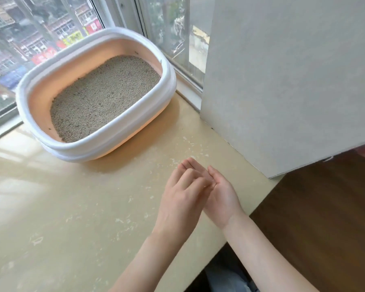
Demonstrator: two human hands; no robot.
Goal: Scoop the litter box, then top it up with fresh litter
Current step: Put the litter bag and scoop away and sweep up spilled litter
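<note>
Litter box [97,95] sits on the window ledge [72,207] against the glass, litter level; left hand [181,199] and right hand [221,197], both empty, fingers straight and brushing together in front, probably dusting off, though blur obscures contact.

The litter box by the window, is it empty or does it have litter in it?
It has litter in it. Grey-beige granules cover the whole floor of the litter box, well below its white rim.

No text can be read; the coloured street signs [72,37] beyond the window are too blurred.
</note>
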